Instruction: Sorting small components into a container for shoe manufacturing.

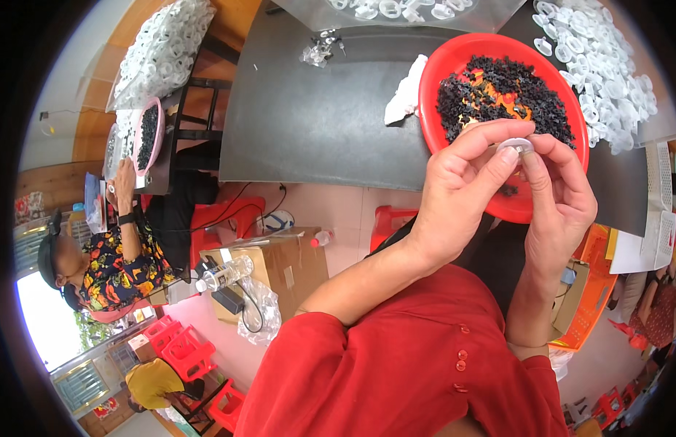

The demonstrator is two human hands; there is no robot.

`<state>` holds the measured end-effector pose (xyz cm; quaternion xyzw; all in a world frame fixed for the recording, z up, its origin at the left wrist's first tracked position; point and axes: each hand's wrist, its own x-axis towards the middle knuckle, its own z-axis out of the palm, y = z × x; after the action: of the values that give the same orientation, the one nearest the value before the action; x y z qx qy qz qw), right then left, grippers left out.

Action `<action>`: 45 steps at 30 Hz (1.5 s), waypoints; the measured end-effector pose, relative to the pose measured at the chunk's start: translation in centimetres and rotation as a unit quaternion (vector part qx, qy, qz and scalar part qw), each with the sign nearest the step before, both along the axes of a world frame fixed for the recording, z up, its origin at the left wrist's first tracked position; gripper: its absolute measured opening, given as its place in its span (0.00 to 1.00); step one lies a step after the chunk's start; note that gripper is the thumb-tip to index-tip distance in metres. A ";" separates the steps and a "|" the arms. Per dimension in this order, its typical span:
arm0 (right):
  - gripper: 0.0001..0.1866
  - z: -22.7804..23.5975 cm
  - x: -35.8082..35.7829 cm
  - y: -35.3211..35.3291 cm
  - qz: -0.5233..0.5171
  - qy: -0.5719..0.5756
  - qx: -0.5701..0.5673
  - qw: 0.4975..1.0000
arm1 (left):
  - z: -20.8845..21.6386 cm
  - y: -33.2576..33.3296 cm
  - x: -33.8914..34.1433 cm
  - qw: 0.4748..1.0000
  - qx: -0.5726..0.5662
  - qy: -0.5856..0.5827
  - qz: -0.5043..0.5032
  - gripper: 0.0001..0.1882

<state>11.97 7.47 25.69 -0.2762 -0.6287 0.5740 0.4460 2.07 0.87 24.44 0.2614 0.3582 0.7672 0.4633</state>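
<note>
Close together at the right of the view, my left hand and my right hand both pinch one small round white plastic piece. Thumbs and forefingers of both hands press on it, and the fingertips hide part of it. Just beyond and below them is a red basin holding many small black plastic parts. My hands cover the basin's near part. A heap of clear-white plastic pieces with round rims lies to the right of the basin.
A dark table carries a crumpled white cloth and a small cluster of parts. More white pieces lie at the far edge. On the floor stands a cardboard box. A co-worker sits at the left.
</note>
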 end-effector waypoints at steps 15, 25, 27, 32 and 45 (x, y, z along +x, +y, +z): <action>0.05 -0.8 -0.9 0.5 -0.031 0.085 0.006 0.996 | 1.8 0.6 0.6 0.994 -0.084 -0.031 0.056 0.16; 0.06 -0.4 -0.6 0.3 -0.093 0.007 0.167 0.981 | 1.8 1.0 0.1 0.994 -0.090 -0.051 0.036 0.12; 0.06 -0.4 -0.5 0.5 -0.093 0.001 0.170 0.981 | 1.9 1.1 0.3 0.994 -0.091 -0.056 0.035 0.12; 0.05 -0.3 -0.1 1.7 -0.064 0.024 0.096 0.993 | 2.0 2.1 0.9 0.991 -0.120 0.000 0.066 0.13; 0.06 0.0 0.4 1.9 -0.048 0.105 -0.017 0.993 | 2.5 2.7 0.9 0.973 -0.127 0.175 0.078 0.14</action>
<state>12.33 9.37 25.65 -0.2521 -0.5544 0.5887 0.5315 2.94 3.55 26.99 0.3021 0.5473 0.6917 0.3615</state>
